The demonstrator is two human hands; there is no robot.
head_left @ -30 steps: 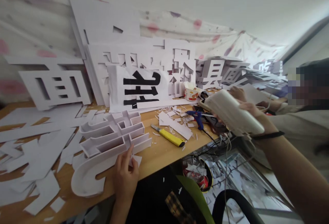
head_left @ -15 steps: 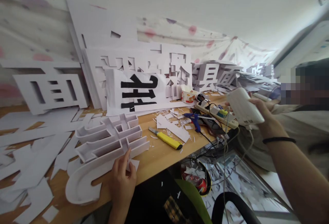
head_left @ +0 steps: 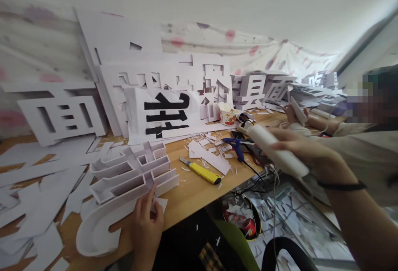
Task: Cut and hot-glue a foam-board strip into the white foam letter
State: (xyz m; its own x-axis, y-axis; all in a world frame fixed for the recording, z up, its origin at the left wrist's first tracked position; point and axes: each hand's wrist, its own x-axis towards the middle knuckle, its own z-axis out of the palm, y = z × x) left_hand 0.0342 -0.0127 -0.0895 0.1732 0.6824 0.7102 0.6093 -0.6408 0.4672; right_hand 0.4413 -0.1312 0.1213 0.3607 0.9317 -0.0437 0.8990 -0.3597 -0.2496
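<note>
My left hand (head_left: pixel 146 220) is at the near edge of a hollow white foam-board character (head_left: pixel 130 175), with its index finger and thumb closed around the wall. The character lies on its side with its open channels facing up. A small white offcut (head_left: pixel 162 205) shows beside the thumb. My right hand (head_left: pixel 306 148), a dark band at its wrist, grips a white power bank (head_left: pixel 281 152) above the table's right edge. A yellow utility knife (head_left: pixel 203 172) lies on the table between my hands. Beyond it is a blue glue gun (head_left: pixel 236 146).
White scraps (head_left: pixel 208 155) cover parts of the wooden table (head_left: pixel 183 196). Cut boards and a printed character sheet (head_left: pixel 194 109) lean at the back, near a paper bowl (head_left: pixel 228 115). At right, another person (head_left: pixel 363 150) holds a flat white object (head_left: pixel 297 111). A bin (head_left: pixel 242 217) stands below.
My right hand has moved left and turned the power bank edge-on, bringing it nearer the glue gun. The other person's hand with a flat white object shows now. My left hand stays put.
</note>
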